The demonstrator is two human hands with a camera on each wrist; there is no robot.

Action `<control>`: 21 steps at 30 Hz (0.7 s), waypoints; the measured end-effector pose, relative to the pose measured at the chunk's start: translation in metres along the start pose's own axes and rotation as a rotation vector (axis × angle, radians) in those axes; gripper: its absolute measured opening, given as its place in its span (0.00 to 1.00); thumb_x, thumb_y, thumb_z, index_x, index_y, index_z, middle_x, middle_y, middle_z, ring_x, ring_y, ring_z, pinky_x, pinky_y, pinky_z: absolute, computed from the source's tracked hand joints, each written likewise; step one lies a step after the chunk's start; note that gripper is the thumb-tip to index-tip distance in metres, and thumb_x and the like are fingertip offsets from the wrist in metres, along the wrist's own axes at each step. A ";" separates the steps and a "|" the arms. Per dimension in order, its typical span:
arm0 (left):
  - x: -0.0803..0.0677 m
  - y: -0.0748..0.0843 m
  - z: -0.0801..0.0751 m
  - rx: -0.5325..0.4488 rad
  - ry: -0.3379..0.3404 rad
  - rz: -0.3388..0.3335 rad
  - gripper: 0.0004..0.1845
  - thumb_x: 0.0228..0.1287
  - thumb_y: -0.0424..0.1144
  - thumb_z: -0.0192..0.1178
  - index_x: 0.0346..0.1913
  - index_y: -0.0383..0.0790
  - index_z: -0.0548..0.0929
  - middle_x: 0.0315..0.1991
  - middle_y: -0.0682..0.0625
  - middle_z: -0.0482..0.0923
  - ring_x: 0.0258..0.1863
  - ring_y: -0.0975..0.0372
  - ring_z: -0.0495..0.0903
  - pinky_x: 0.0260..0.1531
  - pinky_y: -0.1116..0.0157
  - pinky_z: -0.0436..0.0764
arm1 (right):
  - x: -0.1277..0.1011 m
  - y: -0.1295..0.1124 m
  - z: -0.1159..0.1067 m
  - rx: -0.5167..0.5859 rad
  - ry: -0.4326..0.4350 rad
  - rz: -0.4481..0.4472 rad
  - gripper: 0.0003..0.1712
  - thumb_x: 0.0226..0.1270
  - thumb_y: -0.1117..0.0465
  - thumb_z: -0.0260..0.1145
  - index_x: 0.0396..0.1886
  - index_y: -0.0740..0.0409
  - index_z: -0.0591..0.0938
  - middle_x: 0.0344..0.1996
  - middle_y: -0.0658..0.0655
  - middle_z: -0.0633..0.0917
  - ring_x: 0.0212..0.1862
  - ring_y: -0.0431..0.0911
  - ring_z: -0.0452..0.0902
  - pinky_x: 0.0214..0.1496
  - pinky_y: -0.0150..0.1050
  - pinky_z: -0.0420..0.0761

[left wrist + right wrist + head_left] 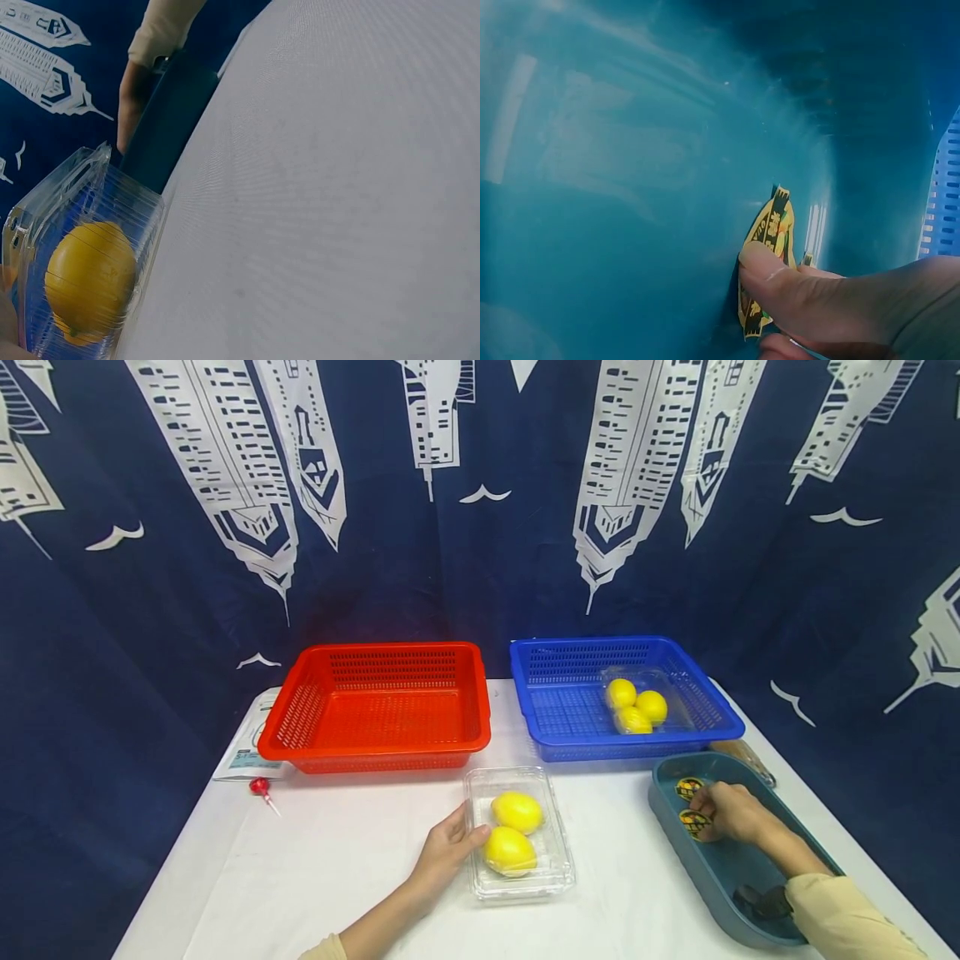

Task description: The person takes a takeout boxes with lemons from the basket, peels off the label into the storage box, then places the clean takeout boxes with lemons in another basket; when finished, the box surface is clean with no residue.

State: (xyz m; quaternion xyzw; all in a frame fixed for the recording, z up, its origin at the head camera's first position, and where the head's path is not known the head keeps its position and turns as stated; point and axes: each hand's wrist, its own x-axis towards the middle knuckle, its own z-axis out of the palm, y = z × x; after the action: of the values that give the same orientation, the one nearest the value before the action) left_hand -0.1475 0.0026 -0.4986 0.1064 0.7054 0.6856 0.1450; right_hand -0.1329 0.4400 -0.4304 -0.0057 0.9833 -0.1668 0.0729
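Note:
My left hand [448, 852] grips the left side of a clear plastic clamshell box [553, 827], the thumb lying over its top. Two yellow lemons [517, 812] are inside it; one lemon [91, 281] shows through the ribbed wall in the left wrist view. Reaching into a teal tray [678, 860], my right hand [731, 814] pinches an oval black-and-yellow label [769, 259] between thumb and fingers. Another such label [688, 788] lies just beyond it at the tray's far end. The fingers behind the pinched label are mostly hidden.
A red basket [390, 760] stands at back left, a blue basket [630, 750] at back right with a clear box of yellow fruits [633, 706]. A red lollipop [259, 786] and a printed packet [255, 747] lie left. A dark object [761, 902] sits in the tray's near end.

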 end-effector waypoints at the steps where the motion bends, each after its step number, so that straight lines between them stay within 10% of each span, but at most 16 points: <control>1: 0.000 0.000 0.000 0.002 0.001 -0.002 0.40 0.67 0.45 0.59 0.73 0.26 0.56 0.73 0.33 0.56 0.73 0.43 0.57 0.71 0.51 0.60 | 0.000 0.000 0.000 -0.003 0.001 0.002 0.22 0.38 0.69 0.80 0.36 0.69 0.83 0.29 0.57 0.84 0.35 0.51 0.80 0.40 0.53 0.82; 21: 0.000 0.001 0.000 -0.016 -0.013 0.018 0.40 0.67 0.45 0.60 0.73 0.25 0.55 0.73 0.33 0.56 0.73 0.44 0.56 0.71 0.51 0.60 | -0.010 -0.023 -0.027 0.006 0.098 -0.014 0.30 0.49 0.57 0.77 0.45 0.76 0.81 0.32 0.62 0.87 0.36 0.53 0.83 0.37 0.51 0.83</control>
State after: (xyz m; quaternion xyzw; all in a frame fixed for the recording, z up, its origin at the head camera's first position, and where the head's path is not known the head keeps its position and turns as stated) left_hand -0.1476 0.0026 -0.4979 0.1157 0.6981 0.6917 0.1442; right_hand -0.1269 0.4277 -0.3961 -0.0042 0.9851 -0.1702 0.0238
